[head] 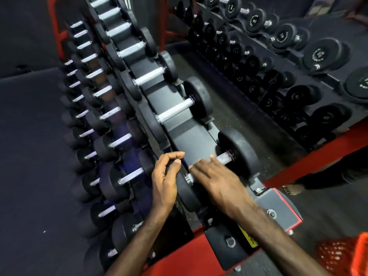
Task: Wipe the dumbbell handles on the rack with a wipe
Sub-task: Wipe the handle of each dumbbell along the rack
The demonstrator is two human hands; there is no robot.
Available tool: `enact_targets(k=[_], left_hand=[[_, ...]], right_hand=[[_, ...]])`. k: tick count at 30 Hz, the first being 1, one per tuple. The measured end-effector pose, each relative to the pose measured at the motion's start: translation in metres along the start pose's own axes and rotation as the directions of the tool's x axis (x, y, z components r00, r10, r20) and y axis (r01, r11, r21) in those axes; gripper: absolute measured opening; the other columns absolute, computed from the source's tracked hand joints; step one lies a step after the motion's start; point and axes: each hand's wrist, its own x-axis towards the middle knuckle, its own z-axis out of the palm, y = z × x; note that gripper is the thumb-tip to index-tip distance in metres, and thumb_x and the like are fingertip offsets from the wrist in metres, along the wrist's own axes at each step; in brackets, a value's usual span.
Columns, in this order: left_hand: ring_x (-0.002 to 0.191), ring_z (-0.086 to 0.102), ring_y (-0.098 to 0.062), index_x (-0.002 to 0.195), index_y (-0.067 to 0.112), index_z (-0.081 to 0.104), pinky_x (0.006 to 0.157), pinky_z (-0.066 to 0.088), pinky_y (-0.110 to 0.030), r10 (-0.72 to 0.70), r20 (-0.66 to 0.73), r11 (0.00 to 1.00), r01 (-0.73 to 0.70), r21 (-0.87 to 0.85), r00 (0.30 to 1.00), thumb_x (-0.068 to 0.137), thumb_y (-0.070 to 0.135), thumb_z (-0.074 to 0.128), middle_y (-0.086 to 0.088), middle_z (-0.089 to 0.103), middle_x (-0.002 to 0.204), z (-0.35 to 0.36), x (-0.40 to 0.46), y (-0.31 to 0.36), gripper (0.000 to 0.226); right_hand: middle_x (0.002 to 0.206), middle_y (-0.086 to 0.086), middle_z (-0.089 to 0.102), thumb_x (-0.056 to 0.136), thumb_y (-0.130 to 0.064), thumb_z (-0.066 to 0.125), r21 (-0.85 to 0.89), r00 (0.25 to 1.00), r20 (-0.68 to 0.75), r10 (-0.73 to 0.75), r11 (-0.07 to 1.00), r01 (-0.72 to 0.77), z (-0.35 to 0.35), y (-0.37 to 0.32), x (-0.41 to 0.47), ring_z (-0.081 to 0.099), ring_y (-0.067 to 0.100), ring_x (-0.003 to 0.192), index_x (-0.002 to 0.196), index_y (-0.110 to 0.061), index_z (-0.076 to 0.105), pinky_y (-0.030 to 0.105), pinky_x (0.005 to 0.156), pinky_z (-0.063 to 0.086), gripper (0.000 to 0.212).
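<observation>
Dumbbell handle point(225, 157) nearest the viewer lies on the rack's point(191, 140) top tier, its end weights cradled. Right hand point(217, 184) lies over it, fingers curled around the bar; no wipe shows, perhaps hidden beneath. Left hand point(165, 178) cups the near weight point(185, 192), probably steadying it.

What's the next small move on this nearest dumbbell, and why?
Probably slide the right hand along the handle toward the far head. That hand lies over the near part of the bar, while the stretch by the far head is bare. The left hand grips the near head. No wipe is visible.
</observation>
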Motion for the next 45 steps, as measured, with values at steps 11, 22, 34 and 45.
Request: enact_targets(k=[11, 22, 34, 45], left_hand=[[0.120, 0.066, -0.026, 0.111, 0.016, 0.078, 0.108, 0.047, -0.039, 0.008, 0.018, 1.000, -0.008, -0.021, 1.000, 0.098, 0.018, 0.055, -0.003, 0.075, 0.118, 0.000, 0.001, 0.000, 0.026], [0.114, 0.067, -0.023, 0.110, 0.017, 0.078, 0.103, 0.047, -0.036, 0.006, 0.027, 1.000, -0.006, -0.014, 1.000, 0.097, 0.018, 0.056, -0.004, 0.075, 0.115, 0.000, 0.000, 0.000, 0.025], [0.115, 0.066, -0.023, 0.110, 0.013, 0.077, 0.102, 0.046, -0.031, -0.012, 0.024, 0.999, 0.013, -0.040, 1.000, 0.096, 0.018, 0.055, -0.006, 0.074, 0.117, 0.001, -0.001, 0.002, 0.027], [0.115, 0.066, -0.023, 0.109, 0.016, 0.077, 0.102, 0.047, -0.034, 0.003, 0.029, 0.999, -0.002, -0.032, 1.000, 0.097, 0.018, 0.055, -0.005, 0.074, 0.117, -0.001, 0.000, 0.002, 0.026]], right_hand=[[0.161, 0.009, 0.046, 0.104, -0.025, 0.039, -0.026, 0.966, -0.172, 0.193, 0.979, -0.200, 0.010, -0.005, -0.025, 0.040, 0.029, 0.151, 0.154, -0.011, 0.049, 0.045, 0.120, 0.033, 0.052], [0.163, 0.007, 0.041, 0.091, -0.020, 0.071, -0.059, 0.933, -0.219, 0.285, 0.951, -0.305, 0.020, -0.021, -0.031, 0.046, 0.029, 0.127, 0.155, -0.012, 0.045, 0.041, 0.099, 0.037, 0.069], [0.096, 0.018, 0.074, 0.089, 0.002, 0.077, 0.918, 0.367, 0.386, 0.846, -0.392, -0.060, 0.031, -0.067, -0.009, 0.068, 0.021, 0.087, 0.101, -0.006, 0.072, 0.033, 0.080, 0.053, 0.016], [0.112, 0.023, 0.075, 0.091, 0.006, 0.069, 0.773, 0.401, 0.545, 0.736, -0.627, 0.100, 0.025, -0.044, -0.008, 0.074, 0.031, 0.099, 0.118, 0.006, 0.066, 0.036, 0.089, 0.063, 0.027]])
